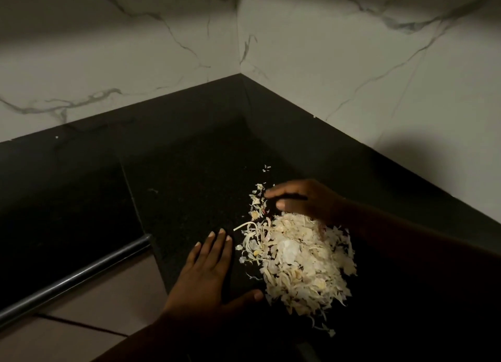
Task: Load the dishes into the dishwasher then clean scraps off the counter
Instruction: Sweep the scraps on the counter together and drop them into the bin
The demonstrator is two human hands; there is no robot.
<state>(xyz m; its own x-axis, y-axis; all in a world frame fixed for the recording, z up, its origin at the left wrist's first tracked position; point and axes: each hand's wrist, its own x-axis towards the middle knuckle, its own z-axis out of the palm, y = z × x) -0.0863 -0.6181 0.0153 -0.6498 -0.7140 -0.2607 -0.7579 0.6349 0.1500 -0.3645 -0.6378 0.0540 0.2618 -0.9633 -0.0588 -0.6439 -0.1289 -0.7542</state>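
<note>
Lying in a pale heap at the lower right of the frame, the scraps [301,261] sit on the dark table [189,158] between the flat, straight-fingered left hand [208,275] and the loosely cupped, empty right hand [301,199].

White marble walls [352,49] with grey veins are meeting in a corner behind a dark upstand [189,101], while a dark metal bar [76,280] is running below left over the tan tiled floor [103,302].
</note>
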